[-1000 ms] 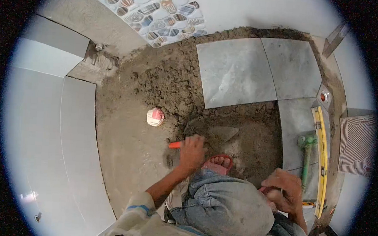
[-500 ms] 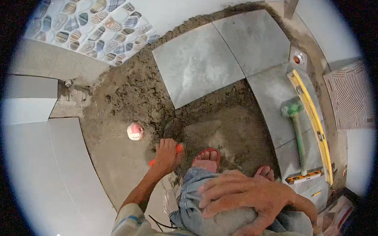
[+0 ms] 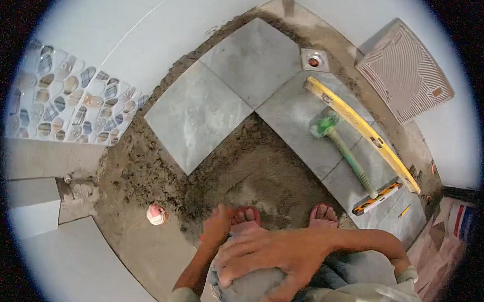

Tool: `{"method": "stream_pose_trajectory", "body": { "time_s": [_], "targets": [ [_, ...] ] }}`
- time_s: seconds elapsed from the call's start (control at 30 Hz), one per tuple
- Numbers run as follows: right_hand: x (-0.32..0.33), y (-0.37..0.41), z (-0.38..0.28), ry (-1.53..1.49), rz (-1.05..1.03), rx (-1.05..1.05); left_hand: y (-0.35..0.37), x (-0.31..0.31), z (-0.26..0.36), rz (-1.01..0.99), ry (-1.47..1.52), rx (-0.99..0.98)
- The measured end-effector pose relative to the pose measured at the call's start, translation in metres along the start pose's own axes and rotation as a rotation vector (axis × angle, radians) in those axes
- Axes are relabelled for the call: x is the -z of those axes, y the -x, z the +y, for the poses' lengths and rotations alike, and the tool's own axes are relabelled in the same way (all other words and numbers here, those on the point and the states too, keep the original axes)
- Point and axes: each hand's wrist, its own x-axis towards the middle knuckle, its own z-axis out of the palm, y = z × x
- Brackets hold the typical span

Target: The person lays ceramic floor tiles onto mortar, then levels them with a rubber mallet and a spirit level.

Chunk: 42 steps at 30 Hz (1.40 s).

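Observation:
My left hand is closed around an orange handle, beside my left foot and low over the mortar bed. The tool's blade cannot be made out. My right hand lies palm down with spread fingers on my jeans-covered knee, holding nothing. Grey floor tiles border the bare mortar ahead and to the right. On the right-hand tiles lie a green-headed mallet, a long yellow level and a small orange level.
A drain sits at the far corner. A ridged tile leans at the right wall. A pinkish-white round object stands left of my left hand. Pebble-patterned tiles cover the left wall. A pencil-like yellow item lies right.
The camera view has turned, so the tiles and tools appear shifted left and rotated. My left hand, still around the orange handle, now appears closer to my left foot. My right hand stays on the knee.

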Motion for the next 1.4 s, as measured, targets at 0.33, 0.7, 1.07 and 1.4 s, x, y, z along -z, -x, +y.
{"method": "stream_pose_trajectory", "body": {
  "time_s": [0.33, 0.7, 1.07, 1.4],
  "targets": [
    [-0.001, -0.002, -0.001, 0.000, 0.037, -0.033, 0.040, 0.107, 0.070, 0.246, 0.321, -0.155],
    [0.022, -0.006, 0.003, 0.034, -0.180, -0.172, 0.002, 0.012, 0.019, -0.155, 0.054, 0.013],
    [0.019, 0.000, 0.017, 0.035, -0.106, -0.056, 0.006, 0.028, -0.008, -0.130, 0.178, 0.123],
    [0.038, 0.001, 0.013, -0.159, -0.045, -0.257, 0.143, -0.010, -0.090, 0.172, 0.250, 0.297]
  ]
}}
